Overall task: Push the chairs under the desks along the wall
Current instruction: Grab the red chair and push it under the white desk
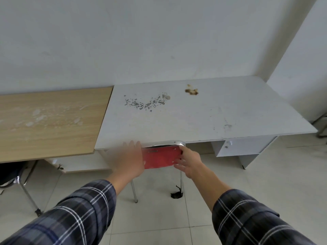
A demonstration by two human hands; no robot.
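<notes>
A red chair (161, 156) with a chrome frame stands tucked against the front edge of the white desk (203, 117); only its backrest and two rear legs show. My right hand (188, 161) grips the right edge of the backrest. My left hand (130, 160) is blurred, its palm flat over the backrest's left side, fingers spread. A wooden desk (49, 119) adjoins the white one on the left. Under it sits a second chair (16, 175), dark with chrome legs, partly hidden by the desk top.
Both desks stand against a white wall. The white desk has a drawer unit (237, 147) under its right side, and stains and flakes on top. A low shelf (85, 163) sits under the desks. A dark scrap (177, 194) lies on the tiled floor.
</notes>
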